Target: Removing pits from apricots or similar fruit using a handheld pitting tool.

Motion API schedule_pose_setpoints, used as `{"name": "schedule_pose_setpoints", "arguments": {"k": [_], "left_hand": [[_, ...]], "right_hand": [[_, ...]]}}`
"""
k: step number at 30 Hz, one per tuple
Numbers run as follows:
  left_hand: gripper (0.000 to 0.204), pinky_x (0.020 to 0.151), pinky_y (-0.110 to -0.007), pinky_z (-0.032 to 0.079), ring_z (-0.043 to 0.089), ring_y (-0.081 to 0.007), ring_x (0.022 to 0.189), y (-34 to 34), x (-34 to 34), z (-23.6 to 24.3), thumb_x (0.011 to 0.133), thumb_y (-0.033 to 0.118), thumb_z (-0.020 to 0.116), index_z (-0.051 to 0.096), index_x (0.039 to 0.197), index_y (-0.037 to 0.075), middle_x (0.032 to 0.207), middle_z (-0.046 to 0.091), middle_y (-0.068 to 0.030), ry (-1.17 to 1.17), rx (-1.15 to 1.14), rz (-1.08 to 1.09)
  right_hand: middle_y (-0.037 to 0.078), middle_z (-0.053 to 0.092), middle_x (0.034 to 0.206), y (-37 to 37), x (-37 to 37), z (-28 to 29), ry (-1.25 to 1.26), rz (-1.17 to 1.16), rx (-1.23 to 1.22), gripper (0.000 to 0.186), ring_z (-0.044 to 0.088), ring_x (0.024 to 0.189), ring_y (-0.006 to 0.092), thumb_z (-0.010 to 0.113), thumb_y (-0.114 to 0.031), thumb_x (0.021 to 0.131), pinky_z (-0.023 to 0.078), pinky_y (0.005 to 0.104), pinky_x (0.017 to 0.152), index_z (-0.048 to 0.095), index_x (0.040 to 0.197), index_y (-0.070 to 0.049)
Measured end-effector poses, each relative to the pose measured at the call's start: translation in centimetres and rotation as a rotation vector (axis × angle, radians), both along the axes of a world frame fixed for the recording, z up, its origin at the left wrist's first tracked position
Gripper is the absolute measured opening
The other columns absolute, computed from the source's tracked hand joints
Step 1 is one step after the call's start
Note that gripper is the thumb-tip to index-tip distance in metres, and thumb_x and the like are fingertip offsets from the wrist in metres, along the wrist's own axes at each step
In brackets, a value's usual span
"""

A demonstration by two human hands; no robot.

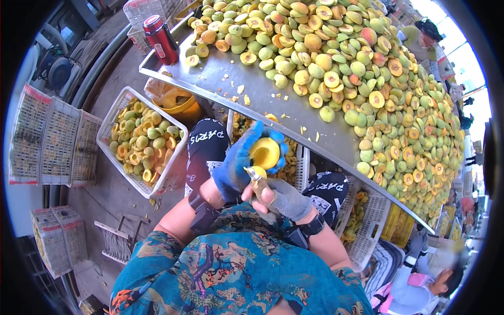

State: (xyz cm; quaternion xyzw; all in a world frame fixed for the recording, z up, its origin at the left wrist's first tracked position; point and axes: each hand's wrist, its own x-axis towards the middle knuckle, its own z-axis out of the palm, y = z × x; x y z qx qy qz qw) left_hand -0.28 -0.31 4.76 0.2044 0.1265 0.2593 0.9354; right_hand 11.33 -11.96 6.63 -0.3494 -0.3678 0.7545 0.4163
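Beside metal surface (338, 142) heaped with cut peaches (341, 68): gripping metal-tipped tool (256, 178) in gray-gloved right hand (286, 199), cradling hollowed peach half (265, 153) in blue-gloved left hand (233, 169). Judged light, firm, slick inside; best cupped from skin side, not squeezed.

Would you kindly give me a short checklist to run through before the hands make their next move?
1. Fruit secured: the blue-gloved left hand cups a yellow fruit half. Ok.
2. Tool held: the grey-gloved right hand grips a small metal-tipped tool. Ok.
3. Right fingers covered: bare fingertips show beyond the glove. Not ok.
4. Metal tip clear of the left glove: they appear close together, and any contact is unclear. Cannot tell.
5. White crate upright: it stands on the floor at the left, holding fruit pieces. Ok.
6. Red flask upright: it stands on the metal table. Ok.
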Motion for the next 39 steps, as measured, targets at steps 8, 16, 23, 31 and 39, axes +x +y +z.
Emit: {"name": "schedule_pose_setpoints", "arguments": {"k": [8,16,23,31,39], "left_hand": [[0.057,0.086,-0.034,0.054,0.064,-0.0244,0.101,1.2,-3.9,-3.7,0.083,0.001,0.070,0.043,0.133,0.007,0.114,0.058,-0.0096,0.617,1.578,0.368],[0.042,0.073,-0.034,0.053,0.061,-0.0200,0.091,-0.7,-3.8,-3.2,0.099,0.043,0.047,0.046,0.125,0.010,0.105,0.058,-0.0086,0.576,0.499,0.048],[0.040,0.062,-0.029,0.054,0.062,-0.0179,0.079,-1.1,-3.3,0.3,0.100,0.043,0.045,0.044,0.121,0.009,0.097,0.055,-0.0074,0.661,0.672,0.006],[0.020,0.069,-0.026,0.051,0.059,-0.0134,0.083,3.0,-7.5,1.5,0.099,0.024,0.053,0.054,0.110,0.008,0.097,0.057,-0.0043,0.834,0.802,0.523],[0.048,0.107,-0.044,0.033,0.041,-0.0370,0.130,10.7,-19.7,0.2,0.090,0.030,0.063,0.053,0.129,0.004,0.138,0.046,-0.0198,2.182,1.585,0.645]], "right_hand": [[0.000,0.053,0.065,-1.1,1.6,-1.4,-0.200,-0.418,-0.270,0.059,0.050,0.058,0.0083,0.045,-0.059,0.095,0.040,0.0242,0.053,0.061,0.089,-0.002],[0.021,0.061,0.078,-0.2,-0.1,-2.6,-1.112,-0.583,0.254,0.034,0.062,0.072,0.0409,0.049,-0.037,0.098,0.047,0.0456,0.062,0.057,0.095,-0.004],[0.015,0.063,0.079,0.2,0.1,-4.6,-1.584,-0.551,0.371,0.031,0.064,0.068,0.0359,0.054,-0.039,0.094,0.050,0.0458,0.056,0.057,0.096,-0.008],[0.012,0.060,0.085,-1.8,2.5,-6.7,-1.684,-0.395,0.388,0.031,0.064,0.075,0.0320,0.059,-0.041,0.089,0.051,0.0435,0.061,0.055,0.092,-0.010],[0.014,0.059,0.098,-0.5,9.6,-4.5,-1.724,-0.537,0.223,0.039,0.064,0.082,0.0347,0.069,-0.042,0.080,0.052,0.0449,0.070,0.055,0.101,-0.012]]}}
